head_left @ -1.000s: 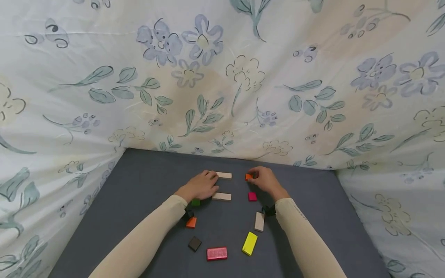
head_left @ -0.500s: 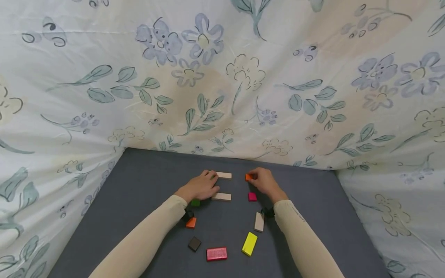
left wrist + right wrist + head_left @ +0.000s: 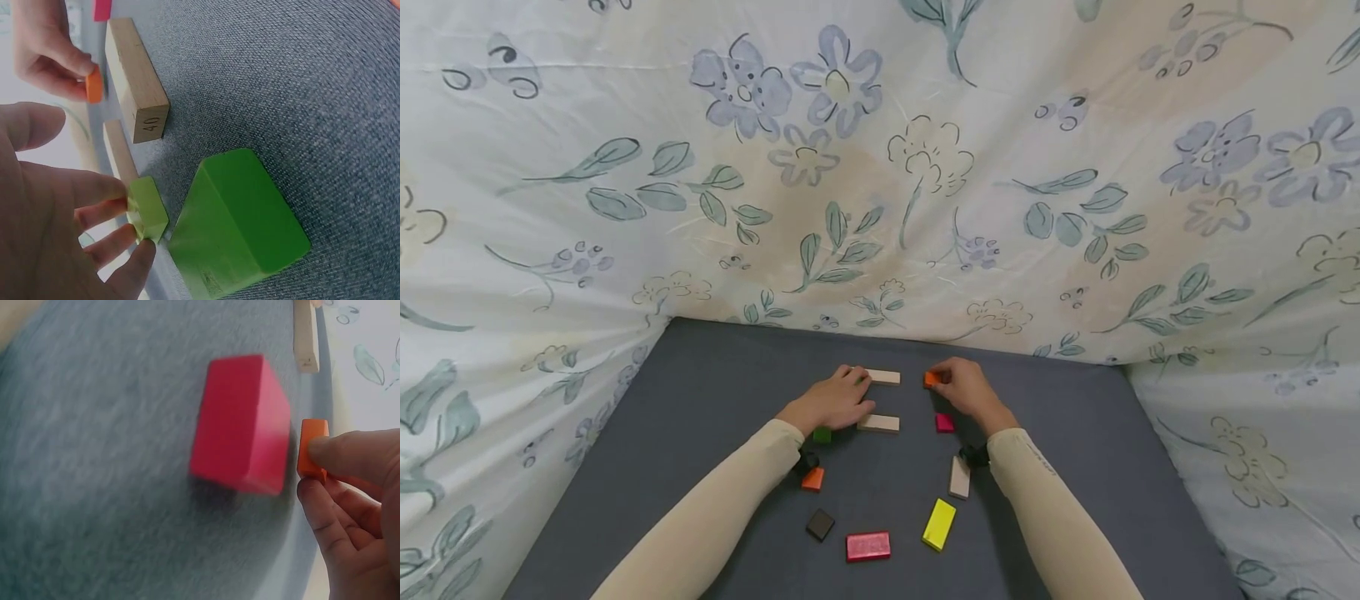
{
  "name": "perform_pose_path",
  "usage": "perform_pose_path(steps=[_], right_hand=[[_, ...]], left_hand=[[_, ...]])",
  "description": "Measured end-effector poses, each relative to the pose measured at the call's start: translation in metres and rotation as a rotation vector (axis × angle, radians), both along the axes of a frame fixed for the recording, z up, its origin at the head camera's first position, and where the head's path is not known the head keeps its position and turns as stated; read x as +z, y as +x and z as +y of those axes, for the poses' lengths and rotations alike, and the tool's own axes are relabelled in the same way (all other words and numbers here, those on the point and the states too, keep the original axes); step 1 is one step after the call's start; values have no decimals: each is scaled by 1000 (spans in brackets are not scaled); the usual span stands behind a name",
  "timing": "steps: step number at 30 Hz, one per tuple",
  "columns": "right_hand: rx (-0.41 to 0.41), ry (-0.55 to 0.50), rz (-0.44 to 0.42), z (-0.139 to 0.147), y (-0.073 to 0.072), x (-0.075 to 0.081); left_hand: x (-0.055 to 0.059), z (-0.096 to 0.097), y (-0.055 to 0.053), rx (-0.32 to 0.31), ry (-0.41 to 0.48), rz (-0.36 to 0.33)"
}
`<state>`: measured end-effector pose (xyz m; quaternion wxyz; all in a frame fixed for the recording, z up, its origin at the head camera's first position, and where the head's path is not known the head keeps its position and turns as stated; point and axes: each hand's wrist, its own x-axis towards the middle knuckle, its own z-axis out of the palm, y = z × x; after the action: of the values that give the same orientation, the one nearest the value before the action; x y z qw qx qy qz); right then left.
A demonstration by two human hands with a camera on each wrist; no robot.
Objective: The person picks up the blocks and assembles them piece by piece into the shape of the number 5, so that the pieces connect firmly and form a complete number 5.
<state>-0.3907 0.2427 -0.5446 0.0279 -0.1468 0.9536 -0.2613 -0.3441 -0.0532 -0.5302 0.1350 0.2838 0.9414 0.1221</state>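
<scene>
Right hand point(image 3: 973, 392) pinches an orange block point(image 3: 310, 445); left hand point(image 3: 829, 402) touches a lime-green block point(image 3: 149, 209).
Head: the orange block sits at the right fingertips, beyond a magenta block point(image 3: 944, 422). Left wrist: loosely spread fingers meet the lime-green block, thumb apart. Right wrist: thumb and fingertips hold the orange block.

Behind L. hand point(image 3: 829, 402), a long L. sleeve point(image 3: 722, 504) in pale beige is worn, approx. plain & close-fitting; a rounded cuff edge is seen at the wrist. Behind R. hand point(image 3: 970, 390), a matching R. sleeve point(image 3: 1052, 517) is worn, w/ a short line of small dark print point(image 3: 1042, 458) noted nr. the cuff, outer side; wording can't be read. Thumb side of each wrist, a small blk. device is worn: L. unit point(image 3: 807, 462), R. unit point(image 3: 975, 456); both partly hidden.
</scene>
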Motion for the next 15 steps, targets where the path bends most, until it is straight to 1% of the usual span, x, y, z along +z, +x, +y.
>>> perform_pose_path(steps=[6, 15], right_hand=[[20, -8, 27, -8, 0, 1], [23, 0, 13, -20, 1, 2]], left_hand=[[-1, 0, -1, 2, -6, -1], [-2, 0, 1, 9, -3, 7]])
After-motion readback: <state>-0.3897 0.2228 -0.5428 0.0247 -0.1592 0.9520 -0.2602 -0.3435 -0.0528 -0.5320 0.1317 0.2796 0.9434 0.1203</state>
